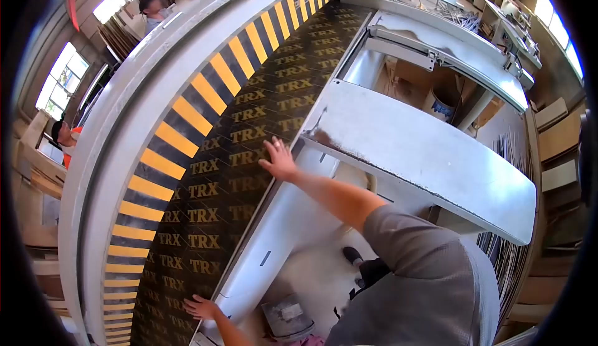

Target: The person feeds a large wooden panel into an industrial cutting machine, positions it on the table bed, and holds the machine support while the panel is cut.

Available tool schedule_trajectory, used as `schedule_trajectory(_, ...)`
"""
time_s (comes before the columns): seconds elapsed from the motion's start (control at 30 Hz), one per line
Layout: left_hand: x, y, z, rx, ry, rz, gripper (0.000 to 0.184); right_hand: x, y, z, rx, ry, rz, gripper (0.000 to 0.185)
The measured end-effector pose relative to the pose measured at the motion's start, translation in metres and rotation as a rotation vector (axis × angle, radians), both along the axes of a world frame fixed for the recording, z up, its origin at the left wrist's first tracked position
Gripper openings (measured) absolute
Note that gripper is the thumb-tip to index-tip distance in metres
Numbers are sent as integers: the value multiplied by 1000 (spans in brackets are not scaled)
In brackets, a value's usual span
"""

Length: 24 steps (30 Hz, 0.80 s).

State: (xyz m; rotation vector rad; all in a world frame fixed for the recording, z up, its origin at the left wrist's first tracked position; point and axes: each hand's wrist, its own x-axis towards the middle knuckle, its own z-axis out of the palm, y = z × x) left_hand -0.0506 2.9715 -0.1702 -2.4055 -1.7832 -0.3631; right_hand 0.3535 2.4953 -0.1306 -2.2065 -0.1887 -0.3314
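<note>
A long dark brown panel printed all over with gold "TRX" lettering lies on the metal machine bed. My right hand rests flat near the panel's close edge, fingers spread, beside the corner of a grey metal table wing. Further down the same edge, at the bottom of the view, my left hand also lies on the panel with its fingers apart. Neither hand is gripping anything. Along the panel's far side runs a beam with yellow and black stripes, which hides that edge of the panel.
A grey metal table wing juts out to my right, with another wing beyond it. A bucket stands between them. Near my feet is a grey container. Two people are behind the machine, one in orange.
</note>
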Motion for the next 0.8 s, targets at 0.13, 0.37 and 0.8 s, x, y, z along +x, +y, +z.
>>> schedule_trajectory(0.13,-49,-31,-72,195,-243,-618,62,15,-98,37,-319,-69,-106,78)
schedule_trajectory(0.37,-190,-189,-86,-1169,214,-539,54,-9,-291,-4,-560,235,-416,70)
schedule_trajectory(0.8,58,-276,443,-1352,-1208,-2077,21,-30,-241,6,-706,318,-470,68)
